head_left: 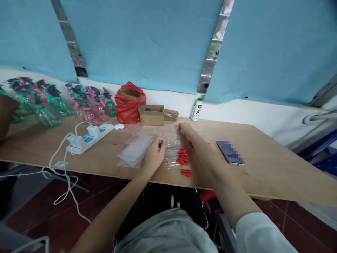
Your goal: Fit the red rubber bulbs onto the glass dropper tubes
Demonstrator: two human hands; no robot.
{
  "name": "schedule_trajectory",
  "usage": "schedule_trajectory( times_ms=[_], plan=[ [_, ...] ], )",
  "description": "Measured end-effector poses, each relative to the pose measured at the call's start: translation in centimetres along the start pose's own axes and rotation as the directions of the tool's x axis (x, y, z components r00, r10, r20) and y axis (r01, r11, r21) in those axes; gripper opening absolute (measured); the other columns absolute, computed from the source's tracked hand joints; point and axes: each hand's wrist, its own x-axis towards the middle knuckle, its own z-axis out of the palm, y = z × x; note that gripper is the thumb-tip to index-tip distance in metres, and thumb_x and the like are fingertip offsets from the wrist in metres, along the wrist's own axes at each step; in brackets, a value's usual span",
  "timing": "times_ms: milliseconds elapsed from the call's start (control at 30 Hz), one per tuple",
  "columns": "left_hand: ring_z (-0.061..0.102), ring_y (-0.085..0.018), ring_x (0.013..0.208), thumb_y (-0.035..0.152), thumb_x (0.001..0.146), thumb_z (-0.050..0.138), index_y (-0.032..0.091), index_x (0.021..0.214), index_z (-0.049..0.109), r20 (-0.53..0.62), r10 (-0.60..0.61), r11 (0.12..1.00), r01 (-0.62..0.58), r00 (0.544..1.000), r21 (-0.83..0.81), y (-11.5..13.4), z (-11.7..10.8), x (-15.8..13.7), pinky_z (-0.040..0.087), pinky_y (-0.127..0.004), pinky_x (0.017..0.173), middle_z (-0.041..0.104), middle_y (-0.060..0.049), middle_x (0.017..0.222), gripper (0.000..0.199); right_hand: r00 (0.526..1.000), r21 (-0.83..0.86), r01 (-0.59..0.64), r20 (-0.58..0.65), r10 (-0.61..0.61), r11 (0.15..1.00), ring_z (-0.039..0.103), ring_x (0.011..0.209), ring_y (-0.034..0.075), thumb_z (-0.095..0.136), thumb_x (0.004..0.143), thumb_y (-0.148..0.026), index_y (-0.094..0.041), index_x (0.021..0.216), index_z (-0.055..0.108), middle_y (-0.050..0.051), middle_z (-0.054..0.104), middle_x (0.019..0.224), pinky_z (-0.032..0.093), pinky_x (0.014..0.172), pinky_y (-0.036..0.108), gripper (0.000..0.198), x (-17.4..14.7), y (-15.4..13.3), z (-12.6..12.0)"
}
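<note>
My left hand (156, 150) is closed, fingertips pressed together, just left of a bunch of clear glass tubes (173, 141). Whatever it pinches is too small to make out. Farther back on the table, my right hand (185, 128) has its fingers curled together. A small red spot shows at its fingertips, but I cannot tell what it is. Between my arms lie several glass droppers (181, 162) with red rubber bulbs, in small groups. Bits of red show beside my right forearm, which partly covers them. Flat clear plastic bags (133, 151) lie under and left of my left hand.
A red plastic bag (129, 109), a cardboard box (152, 116) and a white bottle (197, 109) stand at the back. Rightward lies a phone (230, 152). On the left are a power strip (91, 138) with cables and several spray bottles (47, 114).
</note>
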Motion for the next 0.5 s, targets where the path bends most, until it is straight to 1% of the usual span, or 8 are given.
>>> schedule_trajectory(
  times_ms=[100,167,233,300,333,400,433,500],
  plan=[
    [0.067,-0.02,0.075,0.024,0.102,0.054,0.023,0.101,0.066,-0.004,-0.014,1.0,0.014,1.0,0.012,0.3,0.0,0.1,0.048,-0.034,0.074,0.074,-0.003,0.087,0.012,0.999,0.026,0.011,-0.039,-0.01,1.0,0.072,0.109,0.03,0.074,0.086,-0.011,-0.011,0.116,0.079,0.021,0.079,0.12,0.053,0.094,0.032,0.031,-0.2,0.0,-0.8],
    [0.065,-0.02,0.073,0.023,0.101,0.055,0.023,0.101,0.066,-0.005,-0.027,0.999,0.027,1.0,0.021,0.5,0.0,0.2,0.047,-0.034,0.073,0.073,-0.002,0.085,0.011,0.997,0.065,0.044,-0.065,-0.04,0.997,0.073,0.105,0.029,0.074,0.085,-0.011,-0.009,0.116,0.078,0.019,0.079,0.118,0.053,0.091,0.031,0.032,-0.9,-0.1,-1.8],
    [0.065,-0.02,0.073,0.022,0.1,0.056,0.023,0.1,0.066,0.001,-0.025,0.999,0.025,1.0,0.026,0.7,0.1,0.3,0.046,-0.034,0.073,0.074,-0.002,0.086,0.011,0.993,0.114,0.103,-0.072,-0.096,0.988,0.073,0.101,0.025,0.074,0.085,-0.012,-0.011,0.112,0.079,0.015,0.08,0.116,0.052,0.087,0.028,0.028,-2.2,-0.1,-2.8],
    [0.065,-0.02,0.074,0.022,0.099,0.056,0.023,0.1,0.066,0.005,-0.02,1.0,0.02,1.0,0.023,0.7,0.1,0.3,0.046,-0.034,0.073,0.074,-0.002,0.086,0.011,0.987,0.168,0.156,-0.052,-0.149,0.973,0.073,0.089,0.02,0.078,0.081,-0.012,-0.014,0.105,0.081,0.009,0.082,0.104,0.052,0.08,0.025,0.024,-4.0,-0.1,-3.5],
    [0.066,-0.02,0.074,0.023,0.099,0.055,0.023,0.1,0.066,0.004,-0.019,1.0,0.019,1.0,0.022,0.6,0.2,0.4,0.046,-0.034,0.074,0.074,-0.002,0.086,0.011,0.983,0.214,0.183,-0.028,-0.181,0.96,0.072,0.08,0.017,0.079,0.08,-0.012,-0.015,0.102,0.081,0.006,0.082,0.095,0.051,0.075,0.024,0.023,-5.0,0.0,-3.7],
    [0.067,-0.021,0.075,0.023,0.1,0.055,0.023,0.1,0.066,-0.003,-0.017,1.0,0.017,1.0,0.025,0.5,0.3,0.4,0.046,-0.034,0.074,0.074,-0.003,0.086,0.012,0.961,0.387,0.233,0.049,-0.273,0.892,0.068,0.068,0.016,0.081,0.075,-0.011,-0.015,0.095,0.082,0.003,0.08,0.081,0.05,0.067,0.025,0.02,-7.0,0.1,-3.6],
    [0.068,-0.021,0.076,0.024,0.1,0.055,0.023,0.099,0.066,-0.006,-0.014,1.0,0.014,1.0,0.027,0.4,0.3,0.4,0.047,-0.035,0.075,0.075,-0.003,0.086,0.012,0.95,0.427,0.252,0.061,-0.305,0.869,0.067,0.067,0.016,0.08,0.074,-0.01,-0.015,0.092,0.083,0.003,0.079,0.079,0.049,0.066,0.024,0.019,-7.8,0.2,-3.3],
    [0.069,-0.022,0.078,0.025,0.101,0.055,0.023,0.099,0.066,-0.01,-0.004,0.999,0.004,1.0,0.038,0.2,0.4,0.5,0.048,-0.036,0.076,0.075,-0.003,0.086,0.012,0.949,0.45,0.26,0.046,-0.313,0.854,0.066,0.067,0.015,0.081,0.073,-0.01,-0.016,0.088,0.084,0.002,0.078,0.076,0.048,0.066,0.024,0.017,-8.8,0.3,-2.6]
  ],
)
